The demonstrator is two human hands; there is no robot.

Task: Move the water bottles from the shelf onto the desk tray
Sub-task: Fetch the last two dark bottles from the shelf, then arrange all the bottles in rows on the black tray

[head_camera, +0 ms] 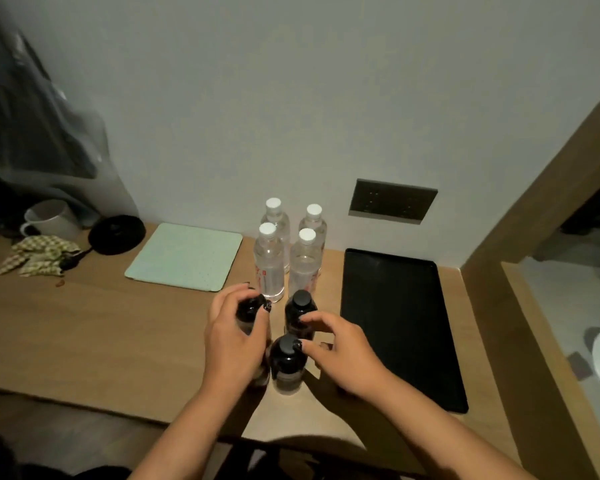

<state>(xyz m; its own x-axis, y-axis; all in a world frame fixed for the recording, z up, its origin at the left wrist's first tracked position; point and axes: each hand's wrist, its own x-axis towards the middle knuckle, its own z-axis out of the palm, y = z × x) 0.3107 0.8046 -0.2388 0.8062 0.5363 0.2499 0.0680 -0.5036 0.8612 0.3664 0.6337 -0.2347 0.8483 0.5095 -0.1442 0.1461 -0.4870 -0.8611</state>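
Observation:
Several clear water bottles with white caps [270, 261] stand together on the wooden desk near the wall. In front of them stand three dark bottles with black caps. My left hand [231, 336] is closed around the left dark bottle [249, 311]. My right hand [336, 351] touches the rear dark bottle [299, 313] and the front dark bottle [286, 362] with its fingertips, without a clear grip on either. The flat black tray [399, 323] lies empty on the desk just right of the bottles.
A pale green pad [184, 256] lies left of the bottles. Further left are a black round lid [116, 233], a white mug [51, 220] and a checked cloth [37, 259]. A wall socket plate [392, 201] sits above the tray. A wooden partition [534, 216] borders the desk's right side.

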